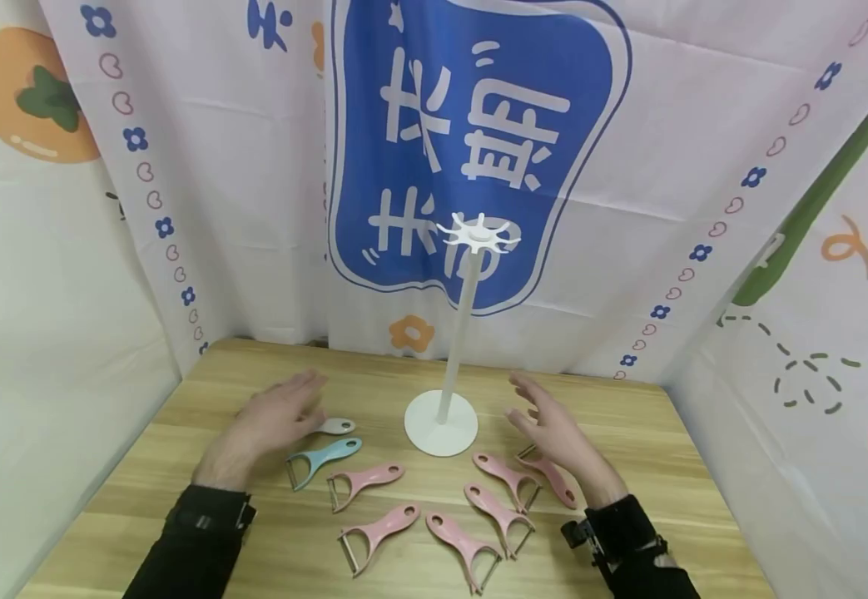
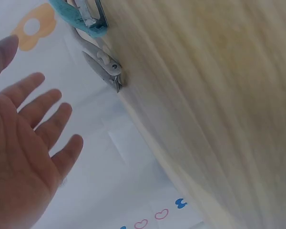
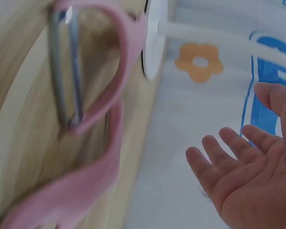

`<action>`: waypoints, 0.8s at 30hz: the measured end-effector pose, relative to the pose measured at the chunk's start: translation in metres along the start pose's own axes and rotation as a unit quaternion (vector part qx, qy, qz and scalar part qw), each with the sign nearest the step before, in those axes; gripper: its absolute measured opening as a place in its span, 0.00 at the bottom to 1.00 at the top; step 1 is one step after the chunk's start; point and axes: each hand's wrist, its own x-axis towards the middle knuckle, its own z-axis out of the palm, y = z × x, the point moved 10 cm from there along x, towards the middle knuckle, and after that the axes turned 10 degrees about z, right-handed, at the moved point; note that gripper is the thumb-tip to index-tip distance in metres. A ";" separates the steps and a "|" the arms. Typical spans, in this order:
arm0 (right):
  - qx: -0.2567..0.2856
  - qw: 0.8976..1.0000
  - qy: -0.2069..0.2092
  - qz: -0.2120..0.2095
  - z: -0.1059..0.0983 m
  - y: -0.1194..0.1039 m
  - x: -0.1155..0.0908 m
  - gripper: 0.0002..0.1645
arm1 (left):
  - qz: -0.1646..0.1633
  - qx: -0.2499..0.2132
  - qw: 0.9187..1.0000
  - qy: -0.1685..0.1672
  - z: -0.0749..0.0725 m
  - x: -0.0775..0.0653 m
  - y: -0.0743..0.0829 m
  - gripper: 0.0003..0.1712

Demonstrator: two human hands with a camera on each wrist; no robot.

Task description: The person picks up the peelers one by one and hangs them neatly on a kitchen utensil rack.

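My left hand (image 1: 272,428) hovers above the left of the table, fingers spread loosely and holding nothing. Close beside it lie a light blue peeler (image 1: 334,450) and a pale grey peeler (image 1: 339,426), the latter partly hidden by the hand in the head view. Its grey blade end (image 2: 105,67) shows in the left wrist view. On the other side my right hand (image 1: 559,433) is also empty, fingers apart, over a pink peeler (image 1: 556,482). Several more pink peelers (image 1: 384,527) lie between the hands. A white stand (image 1: 459,333) with a ring of hooks rises behind them.
The stand's round base (image 1: 426,437) rests toward the back of the wooden table (image 1: 141,499). White printed curtains (image 1: 254,208) enclose the table at the back and both sides. Black straps (image 1: 212,509) circle both wrists.
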 end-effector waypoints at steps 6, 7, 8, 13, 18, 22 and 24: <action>0.082 0.995 -0.064 0.001 0.026 -0.014 0.015 0.40 | 0.012 -0.031 0.999 -0.021 0.007 0.002 0.005 0.40; 0.088 0.993 -0.072 0.006 0.031 -0.015 0.018 0.40 | 0.016 -0.034 0.999 -0.025 0.009 0.002 0.005 0.40; 0.091 0.993 -0.080 0.011 0.035 -0.016 0.020 0.40 | 0.018 -0.040 0.999 -0.027 0.010 0.002 0.006 0.40; 0.114 0.988 -0.104 0.032 0.054 -0.022 0.033 0.43 | 0.023 -0.057 0.998 -0.034 0.012 0.002 0.005 0.39; 0.162 0.979 -0.117 0.035 0.070 -0.030 0.045 0.40 | 0.024 -0.068 0.996 -0.042 0.016 0.003 0.004 0.40; 0.195 0.971 -0.126 0.059 0.083 -0.031 0.051 0.36 | 0.026 -0.082 0.995 -0.045 0.019 0.003 0.005 0.40; 0.204 0.968 -0.131 0.070 0.090 -0.031 0.053 0.35 | 0.029 -0.082 0.995 -0.045 0.020 0.003 0.006 0.39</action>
